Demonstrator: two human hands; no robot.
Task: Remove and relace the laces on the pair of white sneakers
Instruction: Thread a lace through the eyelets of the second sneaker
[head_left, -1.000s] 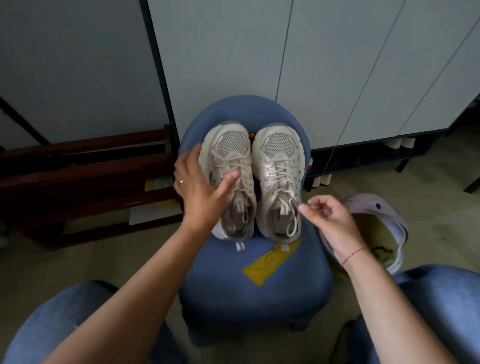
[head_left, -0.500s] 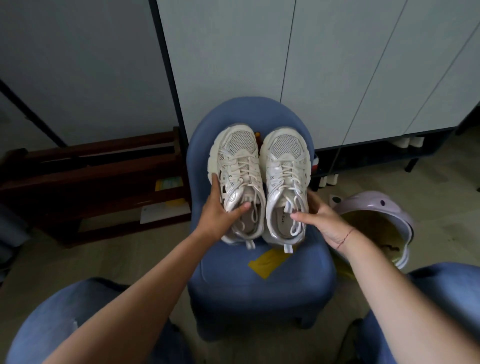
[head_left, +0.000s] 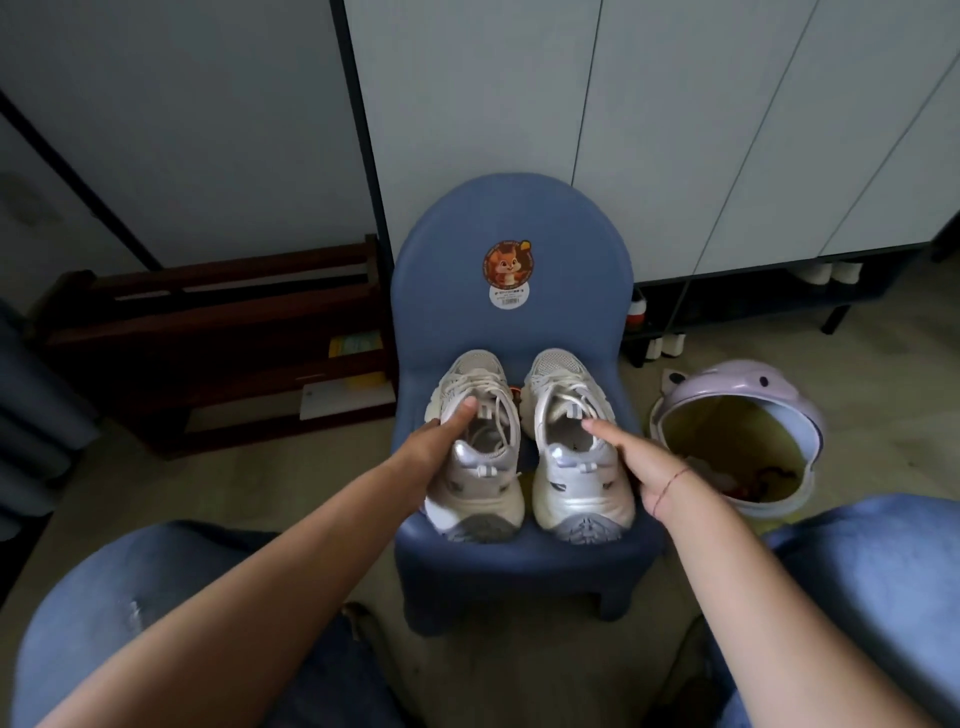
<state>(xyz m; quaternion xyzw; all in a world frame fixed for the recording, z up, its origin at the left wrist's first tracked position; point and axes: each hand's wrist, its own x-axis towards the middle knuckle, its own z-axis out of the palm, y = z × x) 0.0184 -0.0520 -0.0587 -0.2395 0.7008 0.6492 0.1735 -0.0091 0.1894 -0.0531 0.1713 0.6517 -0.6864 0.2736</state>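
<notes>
Two white sneakers stand side by side on the seat of a small blue chair (head_left: 511, 322), heels toward me and toes toward the chair back. My left hand (head_left: 434, 441) grips the left sneaker (head_left: 475, 457) by its collar, thumb over the tongue near the laces. My right hand (head_left: 631, 457) holds the right sneaker (head_left: 574, 467) at its collar from the right side, thumb lying across the shoe's opening. Both sneakers are laced, and loose white lace loops lie over their tongues.
A lilac bin (head_left: 737, 436) with a yellow liner stands on the floor right of the chair. A dark wooden rack (head_left: 208, 332) sits at the left. White cabinet doors (head_left: 675, 130) rise behind. My knees in blue jeans frame the bottom corners.
Both hands slid from the shoes' middles to their collars and drew the pair toward the seat's front edge. The chair back's sticker is now uncovered.
</notes>
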